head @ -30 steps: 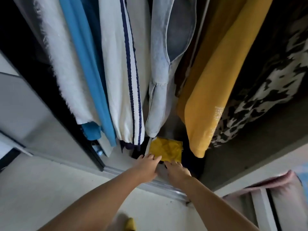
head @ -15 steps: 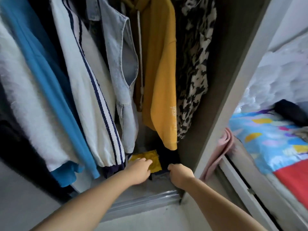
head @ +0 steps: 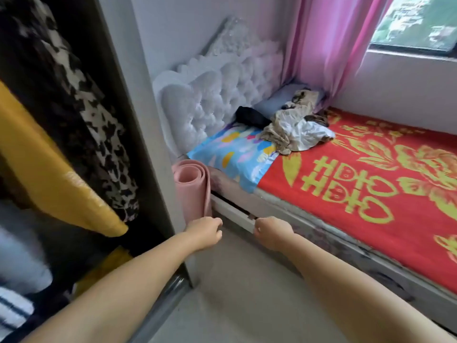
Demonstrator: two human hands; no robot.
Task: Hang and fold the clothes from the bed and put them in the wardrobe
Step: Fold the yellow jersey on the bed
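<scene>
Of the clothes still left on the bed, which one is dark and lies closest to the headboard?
The black garment, bunched by the tufted white headboard above the colourful pillow. The crumpled beige and white clothes lie farther out, toward the red blanket.

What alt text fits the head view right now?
Both hands, left and right, reach forward empty, fingers loosely curled, between the open wardrobe and the bed, where crumpled clothes lie beside the pillow.

A home bedroom: a bed with red-and-gold patterned cover [head: 346, 194], white tufted headboard [head: 222, 95], open wardrobe of hanging clothes [head: 74, 120], pink curtain [head: 329, 45].
</scene>
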